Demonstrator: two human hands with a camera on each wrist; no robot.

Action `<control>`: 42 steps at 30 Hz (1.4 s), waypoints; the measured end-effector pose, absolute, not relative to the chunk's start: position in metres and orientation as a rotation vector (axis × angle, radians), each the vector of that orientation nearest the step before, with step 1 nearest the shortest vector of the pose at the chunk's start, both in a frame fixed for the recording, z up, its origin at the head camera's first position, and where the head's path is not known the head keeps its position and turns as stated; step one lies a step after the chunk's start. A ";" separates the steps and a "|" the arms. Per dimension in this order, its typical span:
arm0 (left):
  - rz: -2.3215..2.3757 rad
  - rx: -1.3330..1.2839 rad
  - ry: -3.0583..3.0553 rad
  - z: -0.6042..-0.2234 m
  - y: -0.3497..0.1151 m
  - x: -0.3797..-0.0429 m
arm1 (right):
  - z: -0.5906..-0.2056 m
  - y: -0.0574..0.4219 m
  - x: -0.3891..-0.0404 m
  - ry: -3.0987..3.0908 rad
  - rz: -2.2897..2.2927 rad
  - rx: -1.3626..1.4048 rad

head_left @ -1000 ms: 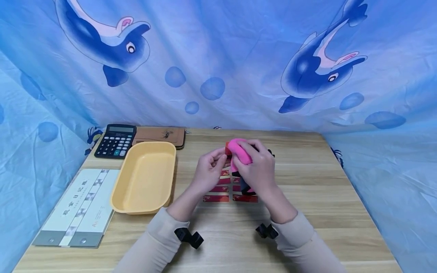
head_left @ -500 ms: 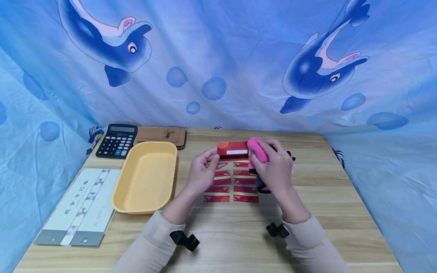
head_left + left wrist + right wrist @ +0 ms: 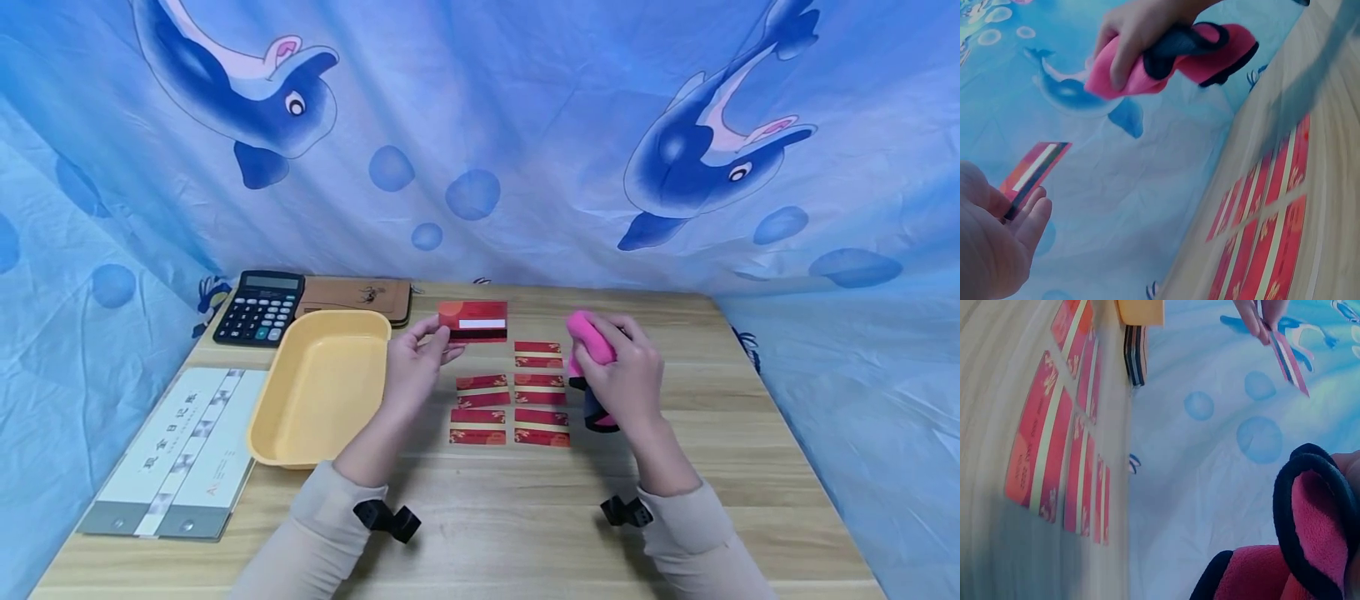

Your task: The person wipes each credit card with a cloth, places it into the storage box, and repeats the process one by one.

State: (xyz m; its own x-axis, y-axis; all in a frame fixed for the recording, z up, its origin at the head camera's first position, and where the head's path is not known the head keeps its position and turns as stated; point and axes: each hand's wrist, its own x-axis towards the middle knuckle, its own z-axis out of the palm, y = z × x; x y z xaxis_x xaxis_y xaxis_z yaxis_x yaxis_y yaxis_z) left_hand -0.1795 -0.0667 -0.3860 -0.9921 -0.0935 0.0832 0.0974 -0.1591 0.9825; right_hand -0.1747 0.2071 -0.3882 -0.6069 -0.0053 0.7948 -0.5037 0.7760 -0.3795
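My left hand [image 3: 414, 367] pinches a red card [image 3: 474, 312] by its left end, above the table. The card's back faces me, with a white strip and a black stripe; the left wrist view shows the same card [image 3: 1030, 178] between thumb and fingers. To the right, my right hand [image 3: 628, 375] grips a bunched pink cloth [image 3: 591, 340] with dark edging, apart from the card. A folded part of this cloth [image 3: 1317, 519] fills the lower right of the right wrist view. Between and below the hands, several red cards with pale stripes [image 3: 542, 427] lie in two columns.
Left of the cards stands a yellow tray [image 3: 318, 392]. Behind it are a black calculator [image 3: 258, 312] and a brown wallet [image 3: 345, 296]. A pale ledger book [image 3: 176, 450] lies at the far left. A blue dolphin-print curtain [image 3: 540, 150] surrounds the wooden table.
The cloth was over the card, then at its right end; now they are apart. My left hand has moved left with the card, my right hand right with the cloth.
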 end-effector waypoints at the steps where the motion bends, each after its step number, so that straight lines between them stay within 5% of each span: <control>1: -2.295 0.009 -1.953 -0.387 -0.070 -0.181 | -0.389 0.209 -0.175 -2.124 0.752 0.373; 42: -2.112 0.590 -2.006 -0.412 -0.212 -0.210 | -0.418 0.250 -0.181 -2.251 0.755 0.206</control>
